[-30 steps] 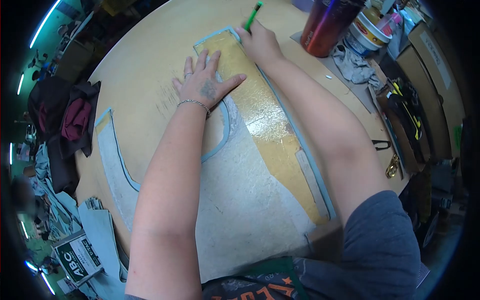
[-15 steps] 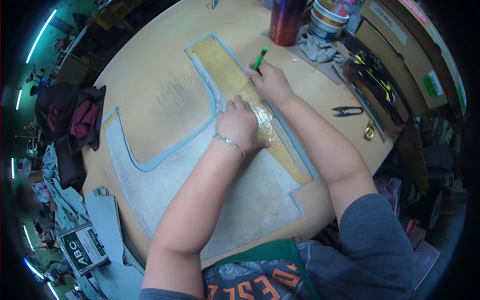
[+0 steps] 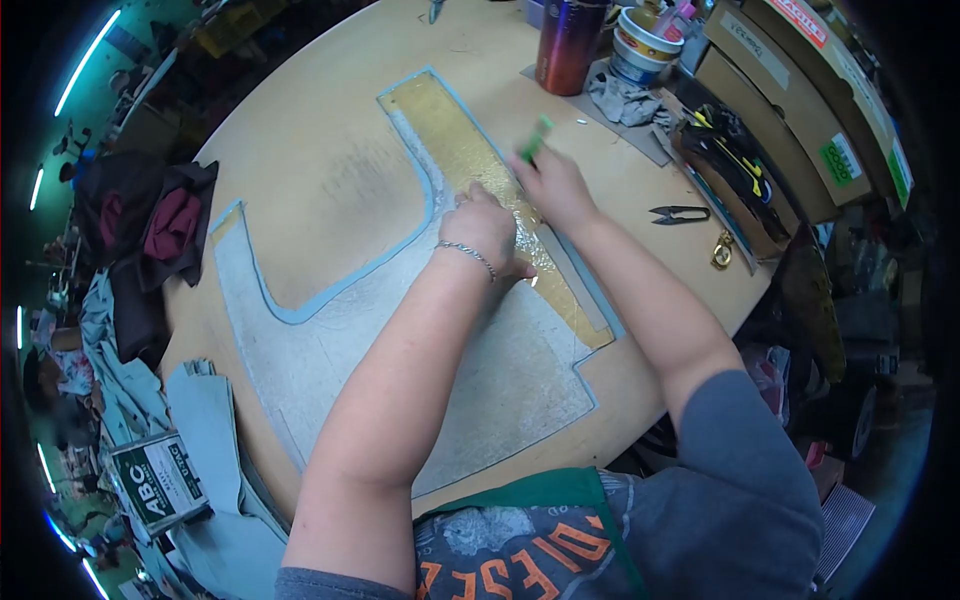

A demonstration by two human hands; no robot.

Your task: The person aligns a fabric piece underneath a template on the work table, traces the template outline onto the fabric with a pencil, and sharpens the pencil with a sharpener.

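Shifted down the template (image 3: 520,350), right fingers (image 3: 527,173) clasp a green pen (image 3: 538,137), left fingers (image 3: 482,194) rest loose, snips (image 3: 670,216) lying apart.

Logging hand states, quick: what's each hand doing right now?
Left hand: open, palm-down on the flat template, holding nothing visible.
Right hand: closed, holding a green pencil-like tool.

One camera worn on the head looks forward and steeply down at the desk (image 3: 330,120), close enough that the shirt (image 3: 730,490) fills six o'clock and the grey sheet (image 3: 510,370) sits mid-frame. The wide lens curves the edges; the dim room (image 3: 130,100) toward ten o'clock is hard to make out.
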